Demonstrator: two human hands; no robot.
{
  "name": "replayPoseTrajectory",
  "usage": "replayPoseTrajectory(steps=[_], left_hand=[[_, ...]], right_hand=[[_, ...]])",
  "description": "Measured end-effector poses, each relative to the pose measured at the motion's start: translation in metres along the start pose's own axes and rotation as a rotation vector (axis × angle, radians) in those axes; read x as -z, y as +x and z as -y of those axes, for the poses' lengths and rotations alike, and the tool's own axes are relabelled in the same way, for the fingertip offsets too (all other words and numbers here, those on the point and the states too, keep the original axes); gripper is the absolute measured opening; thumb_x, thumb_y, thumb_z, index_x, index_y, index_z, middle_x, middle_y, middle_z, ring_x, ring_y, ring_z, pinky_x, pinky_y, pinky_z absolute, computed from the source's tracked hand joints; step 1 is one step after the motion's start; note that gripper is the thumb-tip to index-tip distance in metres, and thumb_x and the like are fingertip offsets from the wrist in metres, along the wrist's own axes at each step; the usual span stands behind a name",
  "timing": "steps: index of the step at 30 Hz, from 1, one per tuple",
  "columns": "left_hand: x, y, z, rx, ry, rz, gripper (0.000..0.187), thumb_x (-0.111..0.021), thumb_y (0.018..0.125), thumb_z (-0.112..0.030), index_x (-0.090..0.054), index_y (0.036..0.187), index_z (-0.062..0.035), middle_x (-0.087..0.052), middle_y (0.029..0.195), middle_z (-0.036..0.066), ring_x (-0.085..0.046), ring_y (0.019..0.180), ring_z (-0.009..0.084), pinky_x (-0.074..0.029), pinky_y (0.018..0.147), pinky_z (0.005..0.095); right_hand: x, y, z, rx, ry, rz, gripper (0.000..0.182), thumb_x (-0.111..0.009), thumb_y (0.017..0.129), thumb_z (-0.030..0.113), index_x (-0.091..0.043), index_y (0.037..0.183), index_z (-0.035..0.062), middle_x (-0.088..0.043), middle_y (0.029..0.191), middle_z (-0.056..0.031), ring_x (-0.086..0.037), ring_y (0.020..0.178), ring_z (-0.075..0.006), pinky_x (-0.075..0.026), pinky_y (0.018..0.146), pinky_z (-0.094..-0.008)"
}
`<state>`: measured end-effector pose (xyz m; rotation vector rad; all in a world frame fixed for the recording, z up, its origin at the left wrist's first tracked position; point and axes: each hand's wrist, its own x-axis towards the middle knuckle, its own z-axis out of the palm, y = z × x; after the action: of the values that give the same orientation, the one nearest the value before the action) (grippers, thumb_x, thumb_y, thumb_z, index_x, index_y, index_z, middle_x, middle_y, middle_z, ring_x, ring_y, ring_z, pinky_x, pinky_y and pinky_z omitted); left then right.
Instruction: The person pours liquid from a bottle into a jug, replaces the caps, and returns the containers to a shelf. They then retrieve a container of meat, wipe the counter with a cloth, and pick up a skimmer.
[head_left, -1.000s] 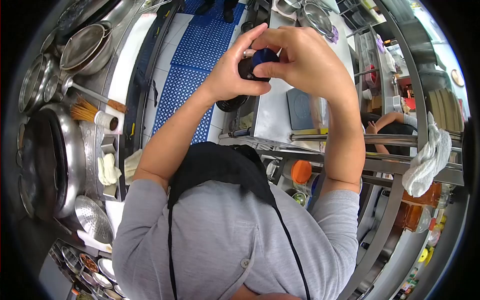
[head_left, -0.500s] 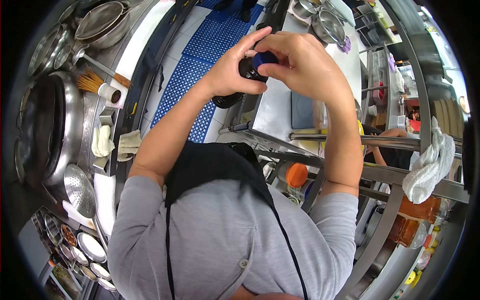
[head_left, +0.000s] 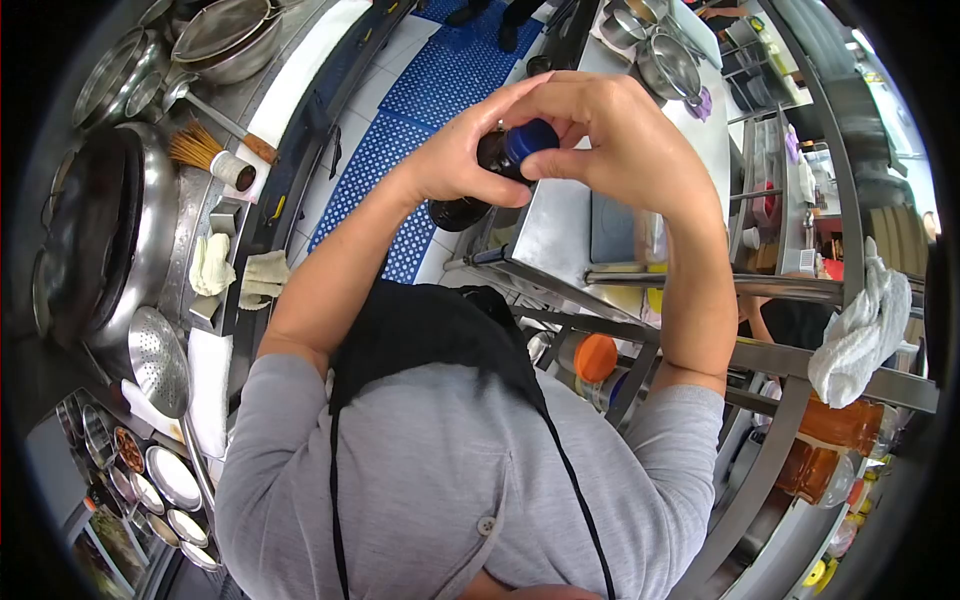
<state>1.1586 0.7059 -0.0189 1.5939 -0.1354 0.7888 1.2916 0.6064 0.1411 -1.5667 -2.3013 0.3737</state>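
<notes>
A dark bottle point(head_left: 461, 213) with a blue cap point(head_left: 533, 137) is held up in front of me, tilted with its cap toward the right. My left hand point(head_left: 455, 158) is wrapped around the bottle near its neck, the thumb along the underside. From the other side, my right hand point(head_left: 628, 140) grips the blue cap between thumb and bent fingers. Part of the bottle is hidden behind my left hand.
To the left is a stove counter with a wok point(head_left: 150, 235), a bamboo brush point(head_left: 200, 150) and a perforated ladle point(head_left: 158, 362). On the right are a steel table point(head_left: 548, 225), a metal rail with a white towel point(head_left: 862, 325), and pots point(head_left: 668, 68). Blue mats point(head_left: 375, 180) line the floor.
The surroundings have shifted slightly right and down in view. Both hands stay on the bottle and cap; my right fingers have shifted a little around the cap.
</notes>
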Motion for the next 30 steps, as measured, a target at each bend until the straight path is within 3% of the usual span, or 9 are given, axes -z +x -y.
replayPoseTrajectory(steps=[2,5,9,14,17,20,24,27,30], left_hand=[[-0.007,0.001,-0.007,0.006,0.077,-0.105,0.109,-0.084,0.061,-0.015,-0.03,0.155,-0.0093,-0.051,0.138,0.009,-0.055,0.119,0.023,-0.042,0.105,0.036],[-0.011,0.0,-0.012,0.03,0.206,-0.203,0.111,-0.085,0.061,-0.018,-0.028,0.156,-0.0117,-0.05,0.14,0.011,-0.056,0.118,0.0243,-0.045,0.102,0.0372],[-0.011,0.004,0.0,-0.044,0.197,-0.238,0.111,-0.085,0.06,-0.02,-0.028,0.156,-0.0106,-0.049,0.141,0.012,-0.057,0.118,0.0237,-0.045,0.102,0.0381],[-0.019,0.007,-0.001,0.004,0.19,-0.314,0.11,-0.083,0.061,-0.019,-0.028,0.156,-0.0099,-0.057,0.131,0.014,-0.063,0.106,0.0245,-0.05,0.094,0.0364],[-0.019,0.008,-0.004,0.038,0.256,-0.336,0.107,-0.083,0.063,-0.015,-0.029,0.156,-0.0111,-0.057,0.133,0.011,-0.06,0.112,0.0194,-0.045,0.1,0.0328],[-0.019,0.009,-0.003,0.065,0.229,-0.333,0.108,-0.083,0.063,-0.016,-0.028,0.156,-0.0123,-0.066,0.113,0.012,-0.065,0.098,0.0192,-0.049,0.091,0.0307],[-0.025,0.014,-0.015,0.079,0.323,-0.41,0.109,-0.08,0.062,-0.02,-0.025,0.155,-0.0102,-0.067,0.088,0.015,-0.068,0.075,0.0278,-0.053,0.073,0.0352],[-0.022,0.016,-0.015,0.06,0.367,-0.358,0.109,-0.08,0.062,-0.019,-0.025,0.155,-0.0101,-0.067,0.09,0.015,-0.069,0.078,0.0276,-0.054,0.074,0.0348],[-0.025,0.017,-0.009,-0.003,0.388,-0.391,0.106,-0.082,0.064,-0.016,-0.028,0.156,-0.0136,-0.069,0.094,0.012,-0.067,0.086,0.0194,-0.051,0.084,0.0306]], right_hand=[[0.003,0.003,0.0,-0.158,-0.027,0.032,0.038,-0.083,0.068,0.015,-0.073,0.104,0.0059,-0.07,0.086,-0.0164,-0.07,0.075,-0.0321,-0.055,0.066,-0.0369],[0.008,0.006,-0.001,-0.184,-0.043,-0.035,0.041,-0.082,0.071,0.019,-0.072,0.109,0.0077,-0.071,0.087,-0.0169,-0.07,0.07,-0.0313,-0.054,0.064,-0.0358],[0.013,0.002,-0.011,0.033,0.083,0.044,0.043,-0.079,0.073,0.006,-0.07,0.116,0.0062,-0.071,0.09,-0.0181,-0.07,0.078,-0.0309,-0.056,0.071,-0.0378],[0.011,0.003,-0.018,-0.098,-0.043,0.064,0.044,-0.076,0.074,0.002,-0.069,0.117,0.0039,-0.069,0.084,-0.017,-0.068,0.077,-0.0296,-0.054,0.07,-0.0379],[0.012,0.003,-0.02,-0.166,-0.097,0.076,0.041,-0.077,0.076,0.006,-0.069,0.117,0.0022,-0.068,0.08,-0.0161,-0.067,0.072,-0.0283,-0.051,0.066,-0.0379],[0.017,0.0,-0.014,-0.227,-0.048,0.089,0.04,-0.078,0.077,0.011,-0.069,0.115,0.0012,-0.066,0.075,-0.0153,-0.064,0.066,-0.028,-0.049,0.063,-0.0382],[0.013,0.002,-0.017,-0.161,-0.065,-0.009,0.039,-0.079,0.079,0.018,-0.069,0.113,0.0014,-0.064,0.07,-0.0153,-0.062,0.062,-0.0286,-0.049,0.061,-0.0382],[0.012,0.001,-0.016,-0.178,-0.072,-0.012,0.036,-0.077,0.08,0.022,-0.07,0.108,0.0009,-0.064,0.069,-0.0165,-0.063,0.063,-0.031,-0.049,0.062,-0.0391],[0.013,0.006,-0.009,-0.172,-0.197,0.007,0.032,-0.075,0.082,0.025,-0.069,0.101,0.0003,-0.065,0.072,-0.0181,-0.065,0.068,-0.0352,-0.05,0.063,-0.0418]])
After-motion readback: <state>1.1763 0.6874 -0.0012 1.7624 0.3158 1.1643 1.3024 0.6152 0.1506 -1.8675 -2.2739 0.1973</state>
